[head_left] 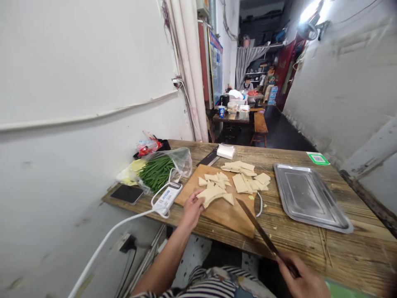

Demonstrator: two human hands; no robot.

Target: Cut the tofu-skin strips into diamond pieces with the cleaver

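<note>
My left hand [191,210] pinches the left end of a pale, flat sheet of what looks like dried tofu [209,196] on the wooden cutting board [236,221]. Wrapped around the handle of a long knife [259,227], my right hand [302,274] is off the board's near right corner. The blade points up and left, its tip by a small cut tofu piece [228,199]. Behind the held sheet lie loose cut pieces [217,179]. More tofu slices [245,183] overlap at the board's right edge, with a stack of strips [238,167] farther back.
A metal tray [310,196] lies on the right, near thin skewers [325,246]. Green chives [156,173] in a plastic bag, a white power strip [167,199] with its cord and a phone [127,193] occupy the left. A white box [226,151] stands behind; a person [247,85] sits far back.
</note>
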